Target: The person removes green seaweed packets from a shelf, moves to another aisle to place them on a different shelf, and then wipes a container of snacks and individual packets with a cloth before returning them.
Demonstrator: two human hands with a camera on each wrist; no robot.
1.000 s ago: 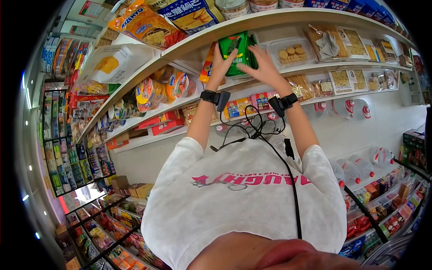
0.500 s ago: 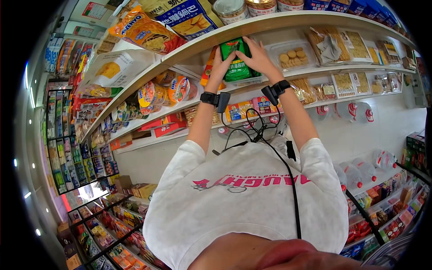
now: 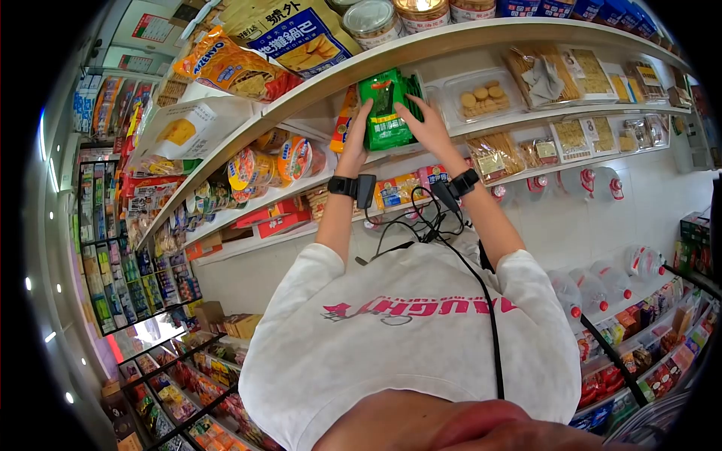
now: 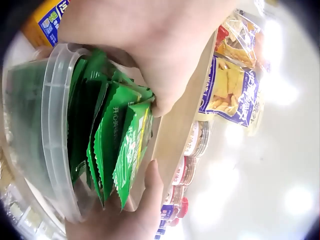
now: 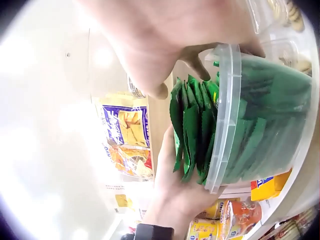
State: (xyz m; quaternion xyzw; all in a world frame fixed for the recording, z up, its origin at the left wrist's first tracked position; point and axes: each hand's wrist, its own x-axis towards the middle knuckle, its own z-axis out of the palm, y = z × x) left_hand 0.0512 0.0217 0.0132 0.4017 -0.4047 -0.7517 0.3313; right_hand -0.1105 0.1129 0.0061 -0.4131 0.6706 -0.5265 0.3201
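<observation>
Green seaweed snack packets [image 3: 386, 111] stand in a row in a clear plastic tub [image 5: 229, 117] on the upper shelf. My left hand [image 3: 356, 134] holds the left side of the tub. In the left wrist view its thumb presses on the corner of the front packet [image 4: 132, 145]. On the opposite side, my right hand [image 3: 430, 129] grips the tub, with a finger reaching in beside the packets and others outside the wall. The packets rise above the tub's rim and lean toward me. The tub's bottom is hidden.
An orange packet [image 3: 344, 120] stands just left of the tub, and a clear box of round biscuits [image 3: 483, 99] to its right. The wooden shelf edge [image 3: 451, 31] runs above my hands. Cup noodles [image 3: 301, 156] sit further left; loose black cables [image 3: 429, 222] hang between my wrists.
My right hand, spread a second ago, has come in against the packets and tub. The front packets now stand lower and nearer to me, with more of their face showing.
</observation>
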